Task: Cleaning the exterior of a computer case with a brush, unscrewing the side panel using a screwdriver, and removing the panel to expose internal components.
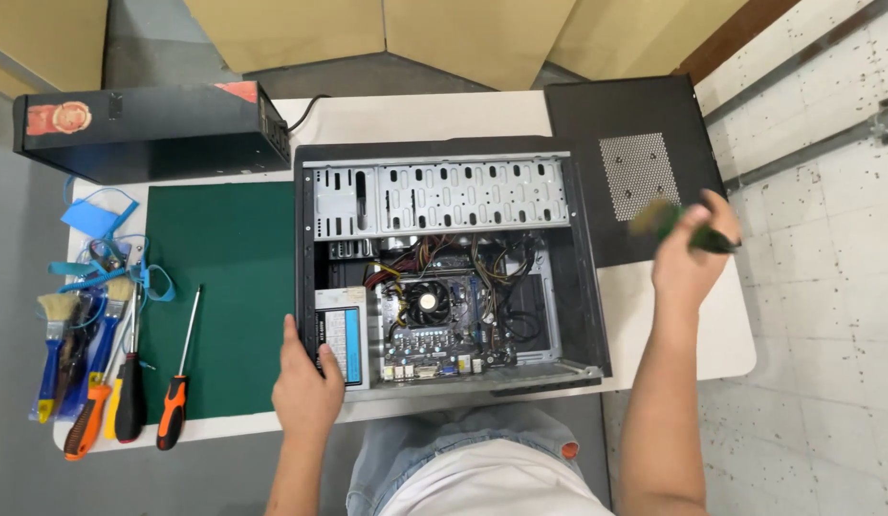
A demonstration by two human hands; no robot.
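Denim over the person's knees fills the bottom edge of the view, and just above it, at about seven o'clock from the centre, the left hand (305, 387) lies flat with fingers spread narrowly, gripping the lower left corner of the open computer case (587, 287), a black sheet-metal box lying on its side. Beside that hand sits the boxy grey power supply (341, 334) with a pale label, and next to it the motherboard (444, 330), dense with connectors, a round black fan (429, 300) and loose bundles of coloured wiring. Beyond these, toward twelve o'clock, runs the perforated silver drive cage (444, 196). At three o'clock the right hand (688, 258) is raised clear of the case, closed around a green-handled brush (678, 227) whose tan bristles are blurred. Behind it leans the flat black side panel (635, 162) with a fine mesh vent. At nine o'clock a dark green mat (224, 287) covers the white table (721, 334); on it lies a slim screwdriver (176, 392) with an orange and black grip. Farther left are more screwdrivers and blue-handled paintbrushes (57, 344) with blue straps. At eleven o'clock rests a long black box (148, 129).
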